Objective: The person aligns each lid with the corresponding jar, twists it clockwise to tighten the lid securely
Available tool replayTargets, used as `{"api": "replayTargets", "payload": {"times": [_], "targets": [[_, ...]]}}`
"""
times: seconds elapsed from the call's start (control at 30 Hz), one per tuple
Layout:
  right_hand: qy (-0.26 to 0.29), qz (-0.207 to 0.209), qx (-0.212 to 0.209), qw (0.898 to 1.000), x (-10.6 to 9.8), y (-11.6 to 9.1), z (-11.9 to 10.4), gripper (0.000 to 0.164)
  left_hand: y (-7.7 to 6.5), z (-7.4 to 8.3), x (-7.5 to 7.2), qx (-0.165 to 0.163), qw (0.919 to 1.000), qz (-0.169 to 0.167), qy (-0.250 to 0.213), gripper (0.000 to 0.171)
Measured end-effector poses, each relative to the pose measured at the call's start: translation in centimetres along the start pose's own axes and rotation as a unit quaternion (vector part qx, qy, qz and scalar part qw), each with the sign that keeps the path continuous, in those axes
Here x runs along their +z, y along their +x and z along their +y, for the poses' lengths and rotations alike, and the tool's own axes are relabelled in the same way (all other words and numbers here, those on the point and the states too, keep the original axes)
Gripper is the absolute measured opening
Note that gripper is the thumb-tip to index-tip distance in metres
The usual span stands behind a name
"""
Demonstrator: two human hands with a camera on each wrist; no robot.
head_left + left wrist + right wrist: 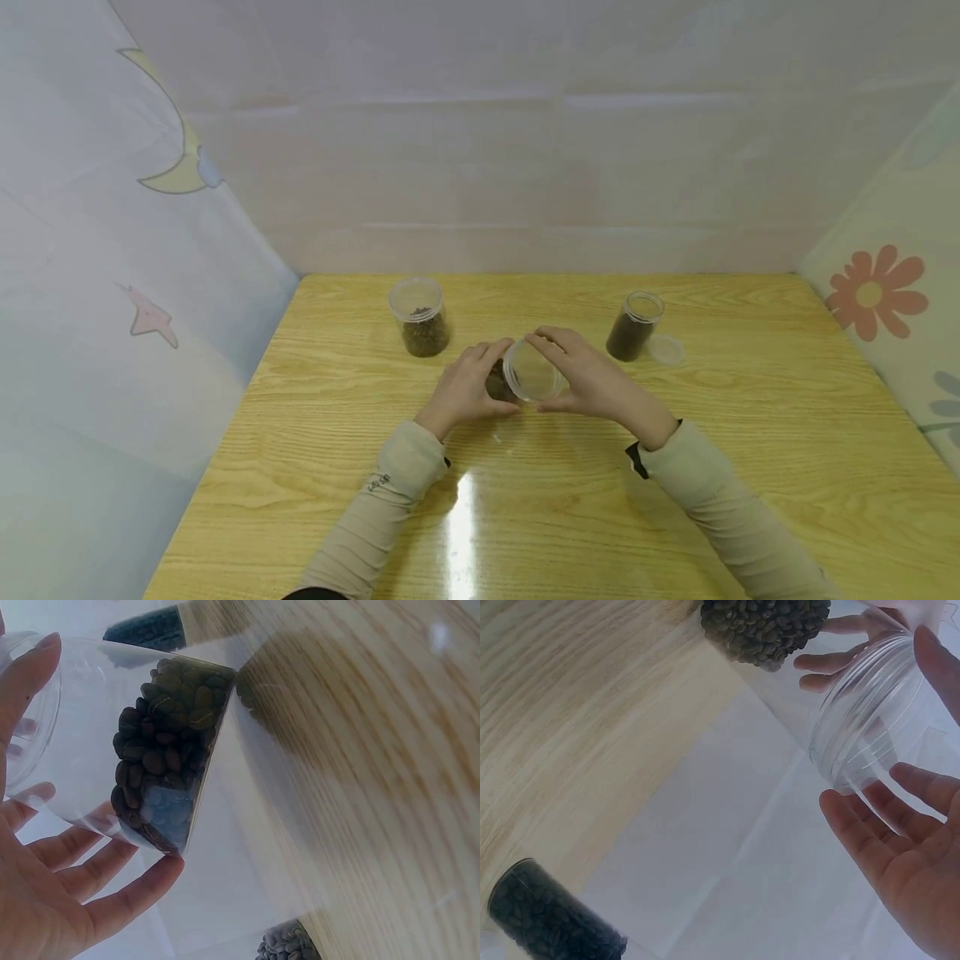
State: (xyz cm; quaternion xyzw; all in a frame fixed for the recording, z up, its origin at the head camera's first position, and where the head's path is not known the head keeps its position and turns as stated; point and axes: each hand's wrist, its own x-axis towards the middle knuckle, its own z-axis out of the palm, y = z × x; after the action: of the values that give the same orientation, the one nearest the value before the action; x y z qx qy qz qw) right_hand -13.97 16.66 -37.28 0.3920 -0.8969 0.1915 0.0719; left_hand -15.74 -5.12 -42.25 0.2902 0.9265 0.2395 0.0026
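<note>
Over the middle of the table, my left hand [472, 383] grips a clear jar [86, 727] by its side. Dark brown beans [169, 750], resembling coffee beans, have slid toward its base. The jar is tilted, base toward the tabletop and top end toward my right hand [592, 383]. That hand's fingers and thumb curl round the clear lid [534, 369] at the jar's top. In the right wrist view, the right fingertips [836, 799] lie at the edge of the ridged ring, and the left fingers show behind the jar.
Behind my left hand stands a wide clear jar [420, 321] partly filled with dark bits. A narrower jar [633, 327] with dark contents stands at the back right, a small translucent lid [666, 350] lying beside it. Printed cloth walls [525, 183] enclose the wooden table [337, 467].
</note>
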Motion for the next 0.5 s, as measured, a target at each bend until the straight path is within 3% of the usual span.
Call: {"api": "replayTargets", "payload": {"times": [0.23, 0.5], "targets": [[-0.018, 0.000, 0.014, 1.000, 0.06, 0.23, -0.09, 0.091, 0.02, 0.02, 0.02, 0.001, 1.0000, 0.003, 0.003, 0.097], [-0.028, 0.010, 0.067, 0.997, 0.34, 0.51, -0.61, 0.089, 0.01, 0.03, 0.16, -0.001, 1.0000, 0.007, -0.002, 0.098]]}}
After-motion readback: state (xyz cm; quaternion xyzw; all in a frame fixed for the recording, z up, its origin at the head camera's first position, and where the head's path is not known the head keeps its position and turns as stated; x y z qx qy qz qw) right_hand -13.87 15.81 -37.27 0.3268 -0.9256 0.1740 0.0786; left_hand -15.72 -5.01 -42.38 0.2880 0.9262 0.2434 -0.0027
